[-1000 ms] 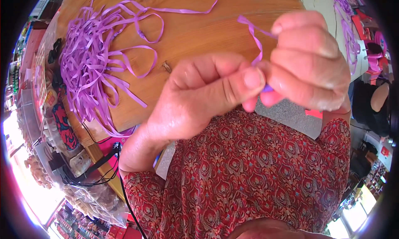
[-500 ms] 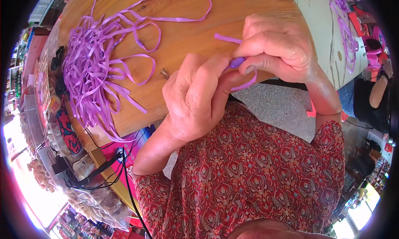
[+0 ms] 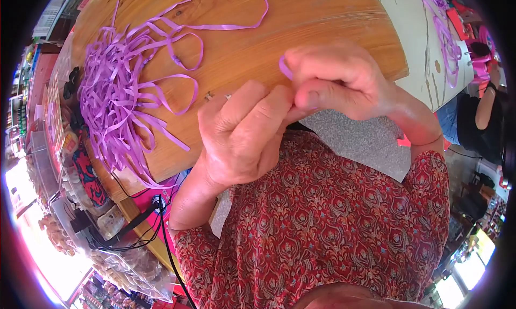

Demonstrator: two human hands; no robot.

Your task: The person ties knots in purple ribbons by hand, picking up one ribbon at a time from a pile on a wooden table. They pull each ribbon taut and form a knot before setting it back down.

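My left hand (image 3: pixel 242 134) and my right hand (image 3: pixel 341 80) meet above the table's near edge, fingertips touching. Both are closed in a pinch on a purple ribbon (image 3: pixel 285 67). Only a short loop of it shows, beside the right index finger; the rest is hidden by the fingers. The right hand is slightly smeared by motion. Left of my hands, a tangled heap of purple ribbons (image 3: pixel 110 83) lies on the table, a few strands trailing to the right, one with a small knot-like bunch.
The wooden table (image 3: pixel 231 51) adjoins a white surface (image 3: pixel 408 40) at right, with more purple ribbon (image 3: pixel 447 51) on it. At far right is another person in black (image 3: pixel 486 123). Black cables (image 3: pixel 161 217) and plastic bags (image 3: pixel 142 271) sit at the lower left.
My right hand has moved down and a little left, turning so its thumb lies across. The left hand shifted slightly down and left. The ribbon's dark bunched part and lower tail are now hidden.
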